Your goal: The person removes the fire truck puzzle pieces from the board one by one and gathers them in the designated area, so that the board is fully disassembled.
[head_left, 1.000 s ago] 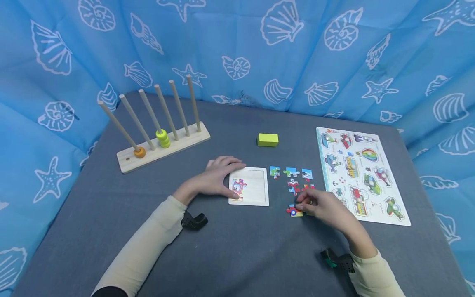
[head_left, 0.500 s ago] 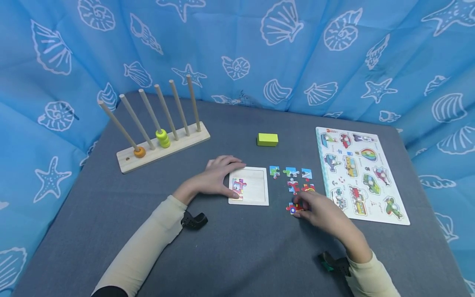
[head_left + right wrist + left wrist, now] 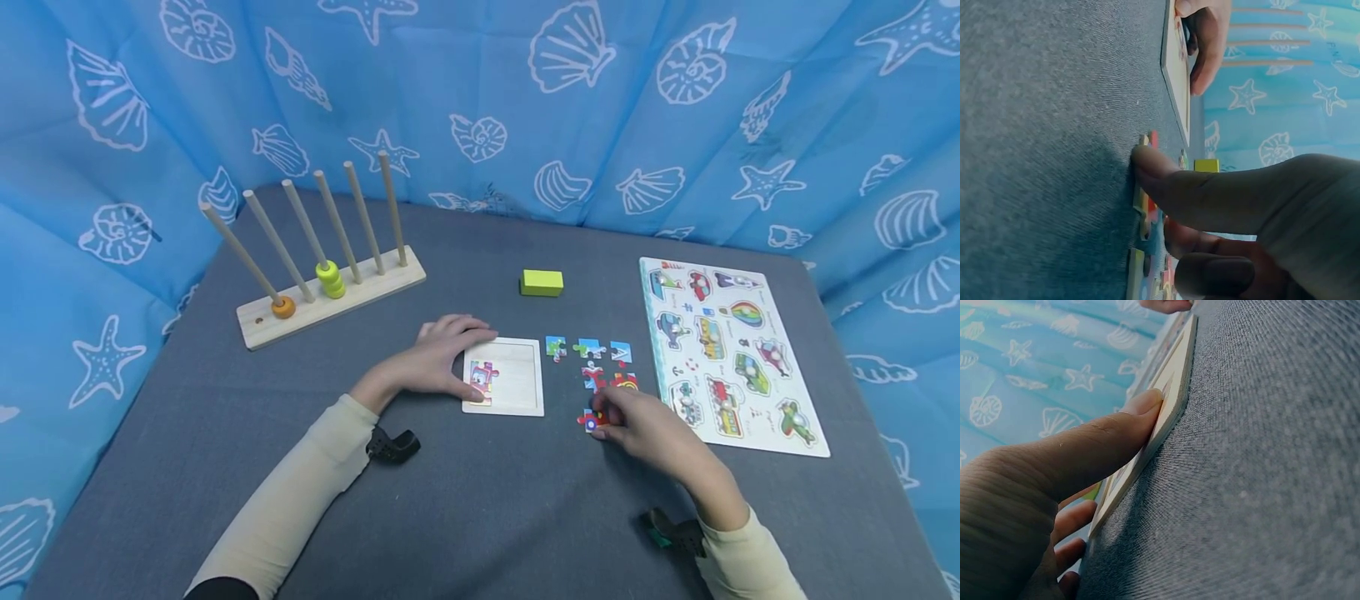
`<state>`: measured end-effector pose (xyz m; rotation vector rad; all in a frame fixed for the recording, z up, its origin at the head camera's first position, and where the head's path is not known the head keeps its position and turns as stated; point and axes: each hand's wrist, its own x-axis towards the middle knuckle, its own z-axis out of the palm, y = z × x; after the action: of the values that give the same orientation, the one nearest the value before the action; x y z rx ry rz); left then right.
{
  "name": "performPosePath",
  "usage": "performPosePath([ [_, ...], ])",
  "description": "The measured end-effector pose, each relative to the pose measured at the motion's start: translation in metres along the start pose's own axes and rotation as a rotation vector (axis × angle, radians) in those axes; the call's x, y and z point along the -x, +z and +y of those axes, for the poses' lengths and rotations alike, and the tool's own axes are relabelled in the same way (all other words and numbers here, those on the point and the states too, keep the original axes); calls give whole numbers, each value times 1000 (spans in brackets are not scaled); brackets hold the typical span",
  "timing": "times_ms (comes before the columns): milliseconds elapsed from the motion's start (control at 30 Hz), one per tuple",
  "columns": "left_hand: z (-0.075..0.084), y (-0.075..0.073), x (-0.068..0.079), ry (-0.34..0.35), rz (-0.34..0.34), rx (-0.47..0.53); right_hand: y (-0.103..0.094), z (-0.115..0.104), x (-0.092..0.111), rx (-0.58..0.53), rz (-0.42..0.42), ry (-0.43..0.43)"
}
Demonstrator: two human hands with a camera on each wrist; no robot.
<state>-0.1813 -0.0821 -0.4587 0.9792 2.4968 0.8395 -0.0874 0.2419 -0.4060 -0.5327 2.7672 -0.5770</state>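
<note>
My left hand (image 3: 438,358) rests at the left side of a square wooden puzzle tray (image 3: 517,377). Its thumb presses on the tray's near left part, and its relaxed fingers lie along the far left edge. Inside the tray, a pink-and-white printed piece (image 3: 482,377) sits at the left, partly under the thumb. To the right of the tray my right hand (image 3: 648,425) pinches a jigsaw piece with a blue wheel (image 3: 590,422) between thumb and index finger, low at the table. In the right wrist view the thumb (image 3: 1157,165) lies against the piece's edge.
Several loose jigsaw pieces (image 3: 588,348) lie beyond the right hand. A yellow-green block (image 3: 541,282) stands behind them. At the right lies a picture board of vehicles (image 3: 768,417); at the back left stands a wooden peg stand (image 3: 262,332) with orange and green beads.
My right hand has moved slightly left, its thumb and index finger now around the wheel piece, which has shifted slightly away from me. The left hand and tray have stayed in place.
</note>
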Motion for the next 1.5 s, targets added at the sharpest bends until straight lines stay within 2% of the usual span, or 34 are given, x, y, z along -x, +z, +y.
performPosePath([
  [200, 0, -1, 1, -5, 1, 3, -14, -11, -9, 51, -54, 3],
  [367, 1, -1, 1, -2, -1, 9, -24, -38, -29, 50, -27, -46],
  [433, 1, -1, 1, -1, -4, 10, -21, -49, -42, 11, -34, -94],
  [567, 0, 0, 1, 7, -2, 1, -8, -62, -70, -151, -99, -143],
  [667, -1, 1, 1, 13, 5, -10, 5, -65, -90, -242, -144, -132],
  [800, -2, 1, 1, 26, 11, -4, 17, -69, -105, -266, -156, -111],
  [1067, -1, -1, 1, 15, 2, 15, 23, -79, -112, -217, -87, -108],
  [1500, 4, -4, 2, -2, 1, 11, 27, -85, -114, -230, -26, -38],
])
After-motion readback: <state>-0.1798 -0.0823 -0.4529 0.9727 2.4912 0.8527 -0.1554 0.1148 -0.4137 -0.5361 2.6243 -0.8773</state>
